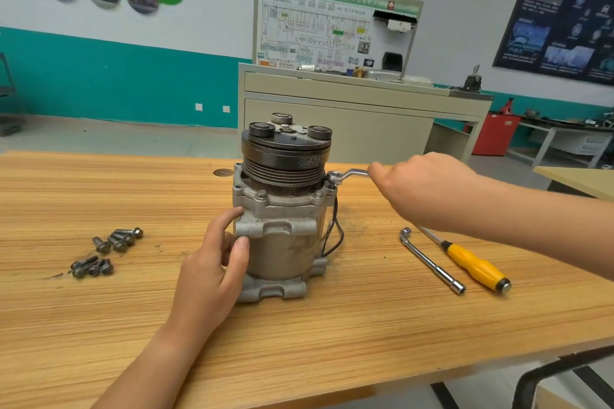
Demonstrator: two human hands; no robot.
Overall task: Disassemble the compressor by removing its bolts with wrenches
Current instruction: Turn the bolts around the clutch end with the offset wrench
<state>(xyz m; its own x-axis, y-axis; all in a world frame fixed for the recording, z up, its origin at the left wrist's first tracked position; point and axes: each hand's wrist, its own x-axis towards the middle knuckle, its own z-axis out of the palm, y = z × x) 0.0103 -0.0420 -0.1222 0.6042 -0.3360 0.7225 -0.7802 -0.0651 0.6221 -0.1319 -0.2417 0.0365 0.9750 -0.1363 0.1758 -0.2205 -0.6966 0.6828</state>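
Wood-grain tabletop [365,325], pale striped laminate. Upright near its middle: grey cast-metal compressor [282,242], black grooved pulley [285,159] on top, base lugs flat on the wood. Left hand [212,262] against the near-left side of the housing, thumb on a mounting lug, fingers curled round the side, gripping. Right hand [425,189] just right of the pulley, seen from the back, fingers closed round the handle of a small silver wrench [352,173]. Ring end of the wrench seated over a bolt [333,179] at the right corner of the upper flange, handle pointing right, roughly level. Two more bolt heads [261,193] seated along the front of the same flange. Thin black wire [336,232] looping down the right side of the body. Left of the compressor and well apart from it: loose dark bolts [109,252] lying in two small clusters on the wood. Right of it, below the right forearm: L-shaped socket wrench [432,261] and yellow-handled screwdriver [476,264], side by side, both slanting toward the near right edge, apart from both hands. Behind the table: beige cabinet [332,116] with a wiring-diagram board [315,33] standing on it, teal-and-white wall, red unit [495,134] at far right.
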